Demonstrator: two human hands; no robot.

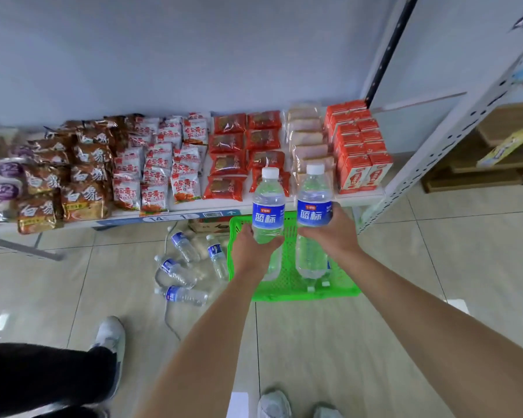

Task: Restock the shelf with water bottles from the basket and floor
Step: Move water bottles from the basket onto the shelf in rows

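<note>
Both hands carry water bottles upright toward the shelf (284,203).
Left hand (251,251) fingers grip one bottle (267,206), right hand (332,230) another (314,203), centre frame above the green basket (287,285) (four more (181,294) lie on the floor).

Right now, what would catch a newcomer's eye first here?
Two hands, the left hand and right hand, each hold up a water bottle over a green basket on the floor. Behind them, a low shelf is packed with snack packets, and more bottles lie left of the basket.
</note>
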